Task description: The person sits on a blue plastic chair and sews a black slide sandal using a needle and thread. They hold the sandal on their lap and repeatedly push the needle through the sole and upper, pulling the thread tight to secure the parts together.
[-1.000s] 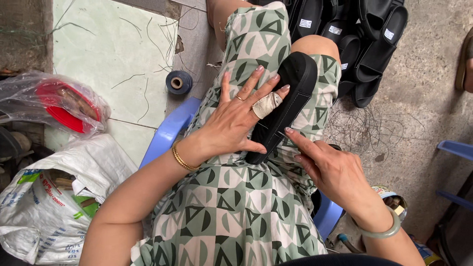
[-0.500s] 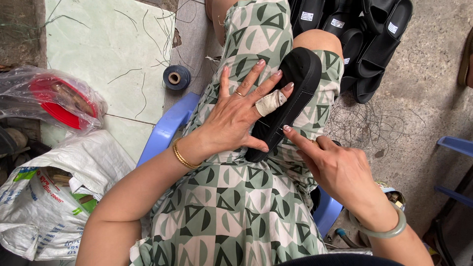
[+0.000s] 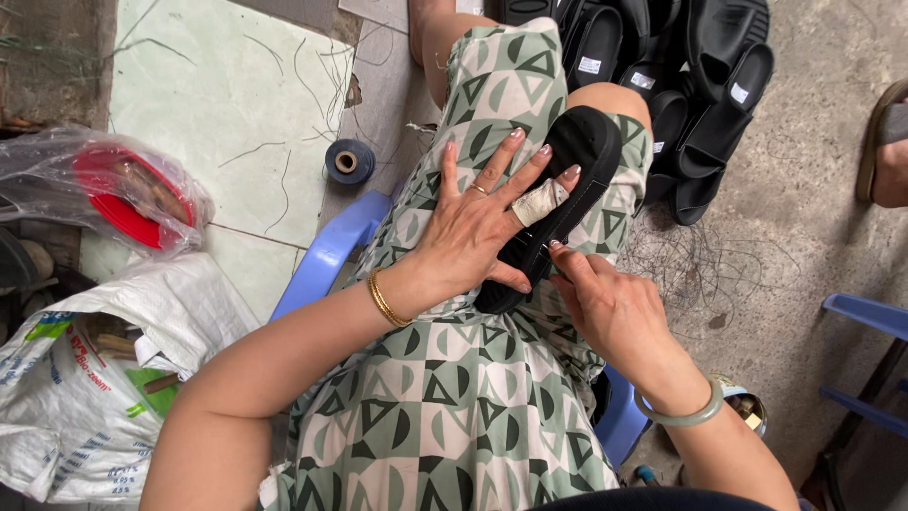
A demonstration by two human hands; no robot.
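— Where is the black sandal sole (image 3: 579,161) kept?

— It is pressed on the lap under the left hand (image 3: 478,222), fingers spread wide. Its edge is touched by the right hand (image 3: 605,303), loosely curled, just beside.

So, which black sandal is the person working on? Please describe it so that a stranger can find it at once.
Start at the green patterned dress over the person's lap. One black sandal lies there along the thigh, pressed flat under the left hand, with the right hand at its lower edge. Unlike the black sandals piled on the floor, it is alone on the lap.
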